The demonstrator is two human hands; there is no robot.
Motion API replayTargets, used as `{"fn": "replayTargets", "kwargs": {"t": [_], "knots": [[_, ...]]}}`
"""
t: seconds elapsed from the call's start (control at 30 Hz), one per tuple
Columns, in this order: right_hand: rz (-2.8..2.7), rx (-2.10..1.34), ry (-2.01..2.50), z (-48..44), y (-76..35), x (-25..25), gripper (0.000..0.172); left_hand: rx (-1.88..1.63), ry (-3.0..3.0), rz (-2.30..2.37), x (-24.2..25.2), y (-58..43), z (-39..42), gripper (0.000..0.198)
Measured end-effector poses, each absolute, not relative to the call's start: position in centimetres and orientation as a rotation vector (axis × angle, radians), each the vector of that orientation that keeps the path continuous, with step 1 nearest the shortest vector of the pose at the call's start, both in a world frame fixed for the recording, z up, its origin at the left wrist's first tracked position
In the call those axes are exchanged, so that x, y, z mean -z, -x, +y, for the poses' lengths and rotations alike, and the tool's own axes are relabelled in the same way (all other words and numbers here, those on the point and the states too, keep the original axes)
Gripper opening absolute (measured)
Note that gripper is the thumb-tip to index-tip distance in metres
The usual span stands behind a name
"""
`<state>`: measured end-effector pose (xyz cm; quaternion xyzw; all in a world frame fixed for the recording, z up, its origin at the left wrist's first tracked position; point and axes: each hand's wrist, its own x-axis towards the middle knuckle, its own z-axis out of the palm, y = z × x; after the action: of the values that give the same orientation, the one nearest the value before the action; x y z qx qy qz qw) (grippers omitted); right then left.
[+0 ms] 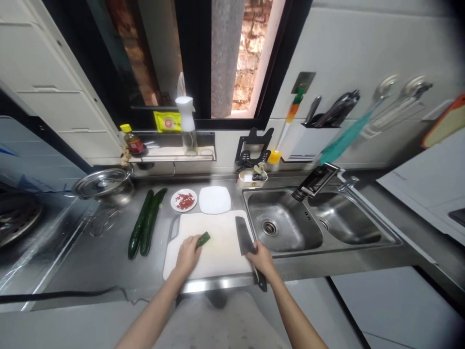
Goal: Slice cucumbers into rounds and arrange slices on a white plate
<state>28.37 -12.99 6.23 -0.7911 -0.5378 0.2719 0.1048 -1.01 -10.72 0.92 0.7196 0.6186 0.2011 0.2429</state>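
Note:
A white cutting board [218, 228] lies on the steel counter in front of me. My left hand [188, 253] is closed on a short piece of cucumber [203, 239] that rests on the board. My right hand [260, 259] lies over a cleaver [242, 235] at the board's right edge, near where blade meets handle; the dark blade lies flat on the board and the handle sticks out toward me. Two whole cucumbers [145, 222] lie side by side on the counter left of the board.
Behind the board stand a small plate of chopped red chili [184, 200] and a white plate [214, 199]. A double sink [312, 225] with a faucet [315, 181] is at the right. A lidded steel pot [103, 184] sits at the left, bottles on the sill shelf.

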Motion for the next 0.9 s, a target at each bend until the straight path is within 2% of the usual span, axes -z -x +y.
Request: {"fn": "replayTargets", "kwargs": {"t": [0.27,0.5,0.9], "knots": [[-1.556,-0.832,2.229,-14.3,-27.2,-6.4,0.01,-0.488,-1.928,1.653,-1.8,1.5,-12.1,0.039],[-1.784,-0.947,2.133,-13.6,-24.8,-7.9,0.028,-0.509,-1.978,1.673,-2.6,1.5,-12.2,0.038],[-2.253,-0.836,2.141,-12.3,-20.2,-9.8,0.027,-0.645,-2.221,1.443,-0.3,1.2,-10.8,0.035]]}}
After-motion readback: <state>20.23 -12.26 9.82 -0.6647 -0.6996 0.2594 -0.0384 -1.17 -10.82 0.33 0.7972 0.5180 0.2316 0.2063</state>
